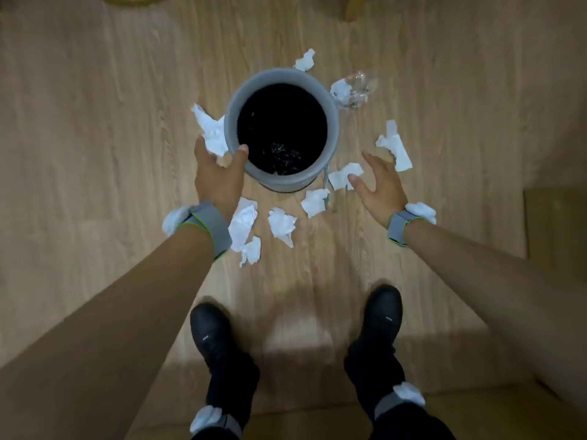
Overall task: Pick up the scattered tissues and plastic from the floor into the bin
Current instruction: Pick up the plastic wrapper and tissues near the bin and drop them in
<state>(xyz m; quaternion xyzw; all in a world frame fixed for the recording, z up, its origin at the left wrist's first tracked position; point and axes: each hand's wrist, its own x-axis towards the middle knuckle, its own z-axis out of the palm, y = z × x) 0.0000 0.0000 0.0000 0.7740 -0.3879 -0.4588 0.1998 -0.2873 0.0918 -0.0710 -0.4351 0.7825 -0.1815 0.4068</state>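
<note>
A grey round bin (333, 128) with a black liner stands on the wooden floor. Several crumpled white tissues lie around it. My left hand (219, 176) is spread at the bin's left side, thumb on the rim, with the lower end of a tissue (209, 130) between thumb and fingers. My right hand (382, 184) is open to the right of the bin, its thumb touching a tissue (343, 174). Other tissues lie at the back (305, 60), at the right (395, 146) and in front (281, 225). Clear crumpled plastic (360, 88) sits behind and right of the bin, next to a tissue (339, 90).
My two black shoes (212, 338) (382, 315) stand just in front of the litter. A brown flat box edge (556, 223) runs along the right. A wooden furniture leg (352, 7) shows at the top.
</note>
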